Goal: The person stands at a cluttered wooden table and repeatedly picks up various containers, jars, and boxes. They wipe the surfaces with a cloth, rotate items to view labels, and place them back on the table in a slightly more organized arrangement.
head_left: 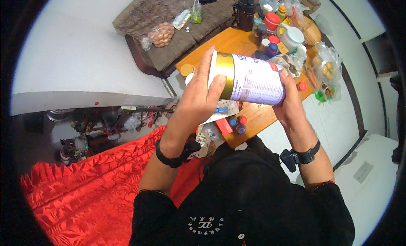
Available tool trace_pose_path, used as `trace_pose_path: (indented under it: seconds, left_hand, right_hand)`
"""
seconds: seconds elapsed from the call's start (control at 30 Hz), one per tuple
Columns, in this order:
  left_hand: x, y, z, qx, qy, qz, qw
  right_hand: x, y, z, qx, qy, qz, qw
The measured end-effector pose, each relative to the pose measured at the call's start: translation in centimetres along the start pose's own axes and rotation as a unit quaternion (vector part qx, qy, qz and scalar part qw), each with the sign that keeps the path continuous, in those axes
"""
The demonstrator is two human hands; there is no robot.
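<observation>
The white cylindrical can (260,81) carries a broad gold band (227,78) beside its white rim (213,69) and a small red patch (274,67) near its other end; the draped red cloth (97,182) has a tone-on-tone leafy pattern; the wooden table (253,119) is orange-brown; the cushioned fabric sofa (141,15) is grey-brown with darker mottling; the black cloth shirt (262,199) bears a white round emblem (206,225).

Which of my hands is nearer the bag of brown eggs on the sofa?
Left. Your left hand appears below and right of the egg bag; your right hand, across the white-and-gold tin, is farther right.
</observation>
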State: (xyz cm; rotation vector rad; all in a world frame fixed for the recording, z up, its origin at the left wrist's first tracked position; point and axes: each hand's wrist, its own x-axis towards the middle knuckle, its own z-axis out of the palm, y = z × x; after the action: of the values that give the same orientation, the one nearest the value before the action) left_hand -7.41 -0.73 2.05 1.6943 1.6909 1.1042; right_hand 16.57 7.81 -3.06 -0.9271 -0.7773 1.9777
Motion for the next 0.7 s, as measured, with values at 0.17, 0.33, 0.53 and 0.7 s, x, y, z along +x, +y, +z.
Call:
trace_pose_path:
  seconds: [0.17, 0.33, 0.53, 0.7]
  left_hand:
    - [0.4, -0.6, 0.3, -0.041, -0.006, -0.001, 0.999]
    - [0.8, -0.9, 0.7, -0.072, 0.004, 0.051, 0.996]
    - [1.3, -1.4, 2.3, -0.125, -0.012, 0.036, 0.991]
    - [1.0, -1.2, 4.3, -0.167, 0.033, 0.035, 0.985]
  right_hand:
    - [-0.1, 0.2, 0.2, 0.003, 0.018, -0.009, 1.000]
    - [-0.1, -0.8, 0.3, 0.034, 0.013, 0.004, 0.999]
    - [-0.4, -0.7, 0.1, 0.030, 0.059, 0.019, 0.998]
    - [-0.5, 0.1, -0.7, 0.022, 0.088, 0.007, 0.996]
